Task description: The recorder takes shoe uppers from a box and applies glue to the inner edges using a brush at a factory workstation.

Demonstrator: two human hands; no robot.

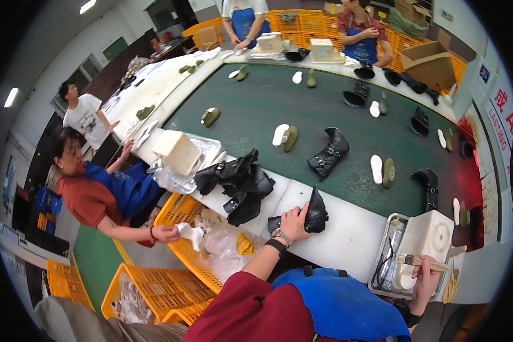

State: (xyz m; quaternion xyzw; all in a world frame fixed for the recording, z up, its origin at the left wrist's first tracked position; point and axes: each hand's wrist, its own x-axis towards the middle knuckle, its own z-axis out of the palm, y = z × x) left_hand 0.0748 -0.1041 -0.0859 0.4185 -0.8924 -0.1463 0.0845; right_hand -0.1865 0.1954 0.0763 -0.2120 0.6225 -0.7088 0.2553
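My left hand [295, 221] presses down on a black leather boot upper [310, 215] lying on the white ledge [342, 233] beside the green conveyor belt [325, 114]. A watch and a black band sit on that wrist. My right hand [424, 272] grips a wooden-handled brush [422, 261], bristles pointing left, over a metal tray [382, 268] that carries a white block-shaped container [430, 236]. A pile of black boot uppers [239, 182] lies to the left of the one I hold.
White insoles, green lasts and black boots are spread along the belt. A co-worker at left reaches into a yellow crate [182, 228] of plastic bags. Another tray with a white container [179, 153] stands nearby. Two people stand at the far end.
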